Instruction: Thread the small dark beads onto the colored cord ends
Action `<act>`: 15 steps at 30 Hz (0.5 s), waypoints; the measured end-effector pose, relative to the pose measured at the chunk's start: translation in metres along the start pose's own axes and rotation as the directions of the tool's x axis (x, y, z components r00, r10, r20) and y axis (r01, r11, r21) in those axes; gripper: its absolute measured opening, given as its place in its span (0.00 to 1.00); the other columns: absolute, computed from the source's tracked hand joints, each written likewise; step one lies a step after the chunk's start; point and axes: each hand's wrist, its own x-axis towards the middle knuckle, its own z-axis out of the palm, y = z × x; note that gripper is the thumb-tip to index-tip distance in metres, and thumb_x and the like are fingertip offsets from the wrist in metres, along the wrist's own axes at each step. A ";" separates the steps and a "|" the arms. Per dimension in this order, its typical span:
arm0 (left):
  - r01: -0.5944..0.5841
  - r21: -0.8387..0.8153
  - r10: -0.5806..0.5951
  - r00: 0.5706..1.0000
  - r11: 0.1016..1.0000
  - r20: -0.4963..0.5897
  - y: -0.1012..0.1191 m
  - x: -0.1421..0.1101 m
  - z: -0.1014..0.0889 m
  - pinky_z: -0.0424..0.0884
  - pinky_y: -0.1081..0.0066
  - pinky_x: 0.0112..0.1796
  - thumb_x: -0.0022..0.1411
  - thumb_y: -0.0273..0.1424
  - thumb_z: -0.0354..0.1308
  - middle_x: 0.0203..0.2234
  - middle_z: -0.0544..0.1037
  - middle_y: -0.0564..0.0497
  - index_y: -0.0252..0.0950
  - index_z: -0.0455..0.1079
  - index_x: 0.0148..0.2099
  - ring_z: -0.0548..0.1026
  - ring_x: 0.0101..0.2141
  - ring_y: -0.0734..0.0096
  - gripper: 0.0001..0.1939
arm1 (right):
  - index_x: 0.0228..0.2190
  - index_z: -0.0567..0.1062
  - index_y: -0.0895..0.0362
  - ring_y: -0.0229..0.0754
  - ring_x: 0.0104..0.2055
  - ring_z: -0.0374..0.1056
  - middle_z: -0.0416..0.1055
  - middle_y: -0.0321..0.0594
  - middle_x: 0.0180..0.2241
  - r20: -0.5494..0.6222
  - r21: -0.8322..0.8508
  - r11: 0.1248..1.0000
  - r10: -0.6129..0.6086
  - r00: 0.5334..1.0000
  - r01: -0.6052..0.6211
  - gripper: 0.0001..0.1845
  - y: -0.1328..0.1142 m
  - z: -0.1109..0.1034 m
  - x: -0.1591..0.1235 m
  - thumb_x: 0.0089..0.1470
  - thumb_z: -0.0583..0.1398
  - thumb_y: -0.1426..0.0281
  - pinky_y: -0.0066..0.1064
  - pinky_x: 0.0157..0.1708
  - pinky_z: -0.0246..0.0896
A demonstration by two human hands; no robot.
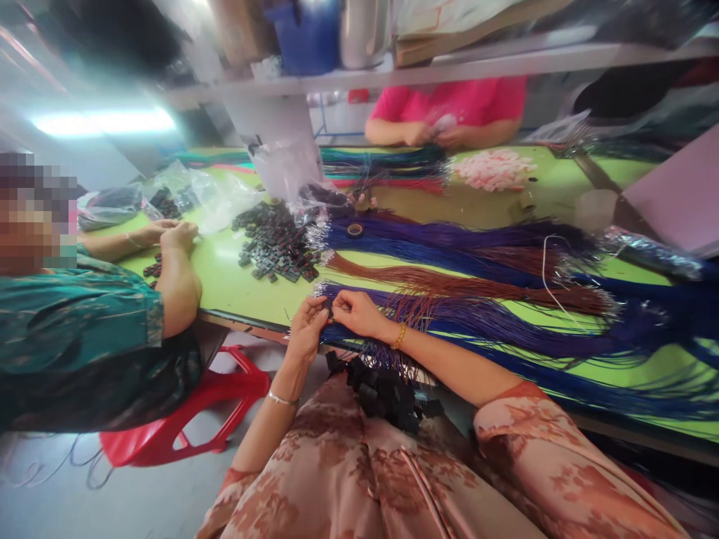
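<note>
My left hand (308, 328) is closed in a pinch on a small black connector housing (329, 305) at the table's near edge. Right beside it, my right hand (360, 314) is closed too, fingertips almost touching the housing; what it pinches, perhaps a thin wire, is too small to make out. Under and behind my hands lie purple wires (466, 320) with shiny metal ends. A bundle of brown wires (416, 277) and blue wires (393, 254) stretch out further back. Several black housings (387, 389) are heaped in my lap.
A large pile of black housings (278, 243) lies on the green table (216, 273), left of the wires. A tape roll (354, 230) rests on the wires. One co-worker's hands (177, 233) are at left, another's (432, 135) across. A red stool (185, 412) stands at left.
</note>
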 end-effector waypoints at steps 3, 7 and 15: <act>-0.010 0.009 0.011 0.999 1.000 -0.037 -0.001 -0.002 0.001 0.69 0.78 0.30 0.46 0.32 0.70 0.32 0.76 0.52 0.36 0.71 0.42 0.72 0.28 0.79 0.19 | 0.26 0.72 0.60 0.31 0.23 0.57 0.68 0.32 0.22 0.052 -0.003 0.999 -0.046 0.998 0.047 0.05 0.000 0.000 -0.001 0.50 0.57 0.72 0.23 0.26 0.49; -0.016 0.052 0.019 0.998 0.999 -0.055 -0.001 -0.008 0.000 0.68 0.78 0.29 0.45 0.33 0.70 0.30 0.76 0.53 0.35 0.71 0.41 0.71 0.26 0.80 0.20 | 0.23 0.71 0.60 0.32 0.23 0.57 0.67 0.33 0.21 0.062 -0.123 0.989 -0.069 0.996 0.076 0.05 -0.005 0.003 -0.006 0.49 0.57 0.75 0.24 0.26 0.47; 0.044 0.166 -0.037 0.998 0.985 -0.050 0.009 -0.025 -0.016 0.70 0.76 0.30 0.45 0.33 0.69 0.30 0.76 0.52 0.35 0.72 0.40 0.73 0.29 0.76 0.18 | 0.32 0.76 0.59 0.37 0.34 0.66 0.74 0.40 0.32 0.191 -0.394 0.916 0.005 0.982 0.072 0.09 -0.002 -0.029 0.017 0.56 0.55 0.71 0.26 0.34 0.54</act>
